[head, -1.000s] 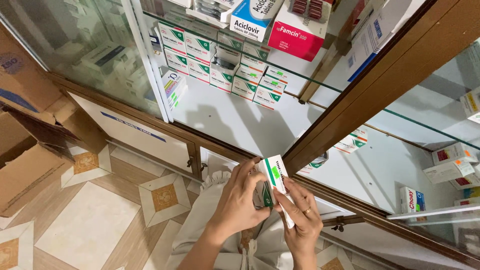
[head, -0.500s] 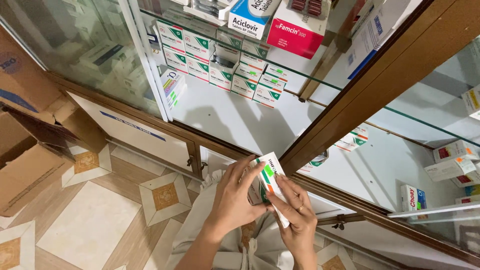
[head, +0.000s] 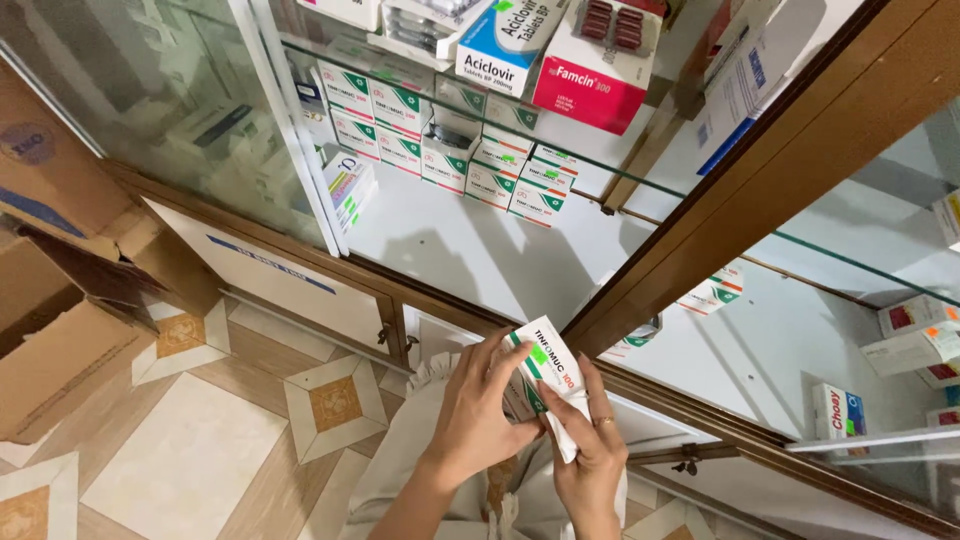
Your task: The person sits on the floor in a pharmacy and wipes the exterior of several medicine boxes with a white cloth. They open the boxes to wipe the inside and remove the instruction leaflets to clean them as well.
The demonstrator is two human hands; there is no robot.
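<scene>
1. Far to the left of the fingers, open brown cardboard cartons (head: 60, 330) stand on the tiled floor (head: 200, 460); what is in them cannot be made out.
2. Up and left of the fingers, behind a glass door, the white cabinet shelf (head: 470, 250) carries rows of small green-and-white boxes (head: 450, 150), stacked two high, with one more box leaning at the left end.
3. The left hand (head: 480, 420) has its fingers (head: 500, 360) clamped on the left side and upper end of a white carton with green marking (head: 550, 385), held low in front of the wooden cabinet frame (head: 720, 210).
4. The right hand (head: 590, 465) closes its fingers (head: 590, 395) on the same carton's lower right edge, a ring showing on one finger. Both hands grip it; nothing is free.
5. As I judge it, the step in hand is readying this one carton at the open cabinet. A next move would call for one hand to let go and the other to carry the carton up past the frame.
6. Right of the fingers, the glass shelves of the neighbouring cabinet (head: 850, 330) hold a few scattered white, red and blue boxes (head: 915, 320).
</scene>
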